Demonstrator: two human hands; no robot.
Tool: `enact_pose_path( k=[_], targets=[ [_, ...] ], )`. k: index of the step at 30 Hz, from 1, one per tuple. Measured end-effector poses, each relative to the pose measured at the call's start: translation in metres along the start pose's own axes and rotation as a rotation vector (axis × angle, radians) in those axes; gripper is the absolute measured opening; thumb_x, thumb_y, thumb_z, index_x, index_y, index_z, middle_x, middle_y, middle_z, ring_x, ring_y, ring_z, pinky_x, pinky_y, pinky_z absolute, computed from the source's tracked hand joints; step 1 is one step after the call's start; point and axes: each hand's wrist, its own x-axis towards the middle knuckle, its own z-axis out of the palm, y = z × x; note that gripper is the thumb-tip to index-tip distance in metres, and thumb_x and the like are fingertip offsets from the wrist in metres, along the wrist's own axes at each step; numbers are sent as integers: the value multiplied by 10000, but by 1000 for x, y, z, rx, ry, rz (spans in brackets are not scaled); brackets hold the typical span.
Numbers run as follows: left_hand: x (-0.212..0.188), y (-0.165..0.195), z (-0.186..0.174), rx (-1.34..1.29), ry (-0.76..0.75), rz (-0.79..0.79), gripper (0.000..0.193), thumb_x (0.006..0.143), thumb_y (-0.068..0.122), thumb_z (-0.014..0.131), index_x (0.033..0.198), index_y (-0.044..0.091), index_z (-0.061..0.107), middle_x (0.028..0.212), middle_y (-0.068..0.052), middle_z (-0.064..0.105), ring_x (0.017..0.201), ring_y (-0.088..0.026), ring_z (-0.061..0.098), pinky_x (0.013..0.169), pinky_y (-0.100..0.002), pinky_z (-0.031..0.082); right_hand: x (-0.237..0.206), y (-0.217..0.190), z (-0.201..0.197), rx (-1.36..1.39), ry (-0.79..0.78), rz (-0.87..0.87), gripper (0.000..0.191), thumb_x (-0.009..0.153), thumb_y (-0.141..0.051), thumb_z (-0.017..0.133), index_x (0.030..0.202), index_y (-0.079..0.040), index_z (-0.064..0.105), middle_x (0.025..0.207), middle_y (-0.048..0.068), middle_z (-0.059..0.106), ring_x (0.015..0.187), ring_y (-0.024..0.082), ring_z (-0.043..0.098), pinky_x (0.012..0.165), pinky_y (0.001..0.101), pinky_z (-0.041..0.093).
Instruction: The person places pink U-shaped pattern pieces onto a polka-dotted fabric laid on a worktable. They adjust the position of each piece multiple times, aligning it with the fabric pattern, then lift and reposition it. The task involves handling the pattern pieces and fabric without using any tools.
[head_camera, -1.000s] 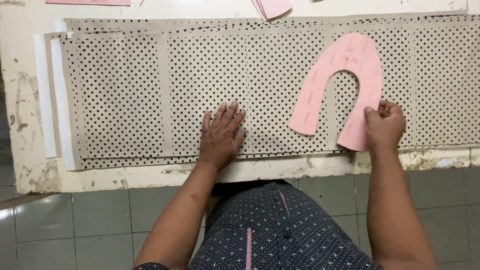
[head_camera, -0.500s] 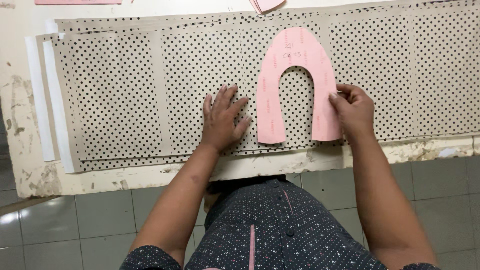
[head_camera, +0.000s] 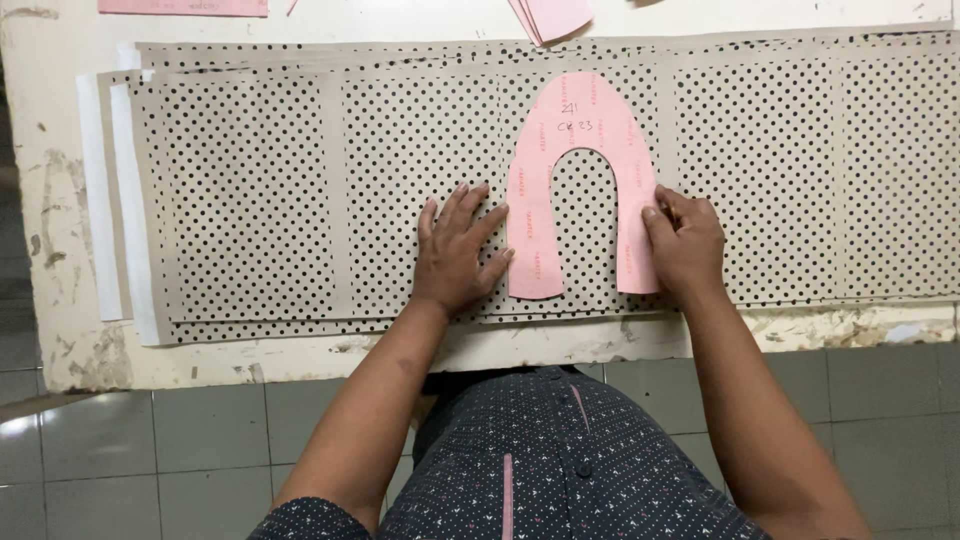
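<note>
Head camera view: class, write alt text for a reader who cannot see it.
A pink horseshoe-shaped pattern piece lies flat on a beige perforated sheet. The right hand presses its right leg; the left hand rests on the sheet, touching its left leg.

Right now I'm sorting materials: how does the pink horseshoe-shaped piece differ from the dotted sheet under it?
The pink horseshoe-shaped piece is plain pink; the dotted sheet is beige with black dots. The piece is small and curved; the sheet is long and rectangular. The right hand touches the piece; the left hand presses the sheet. Both lie flat.
</note>
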Motion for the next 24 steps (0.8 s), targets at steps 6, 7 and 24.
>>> enact_pose_path(
  k=[6,7,24],
  targets=[
    [-1,2,-1,-18,59,19,564,865,424,711,1382,219,619,1562,-92,472,1496,-281,368,1236,-560,142,-4,26,-27,-131,-139,10,417,915,-278,728,1297,-110,713,1081,145,641,920,270,655,851,384,527],
    [-1,3,-1,-3,66,26,563,867,415,711,1385,213,621,1561,-94,475,1493,-286,376,1234,-563,148,-6,33,-31,-130,-172,19,388,901,-281,736,1248,-107,731,1083,127,658,921,259,665,864,376,534],
    [0,21,-1,25,57,-7,509,888,333,688,1374,196,624,1551,-85,482,1496,-290,382,1240,-584,153,-48,63,-47,-51,-349,-96,592,850,-326,810,1396,-166,644,1177,61,541,851,159,611,788,303,547]
  ],
)
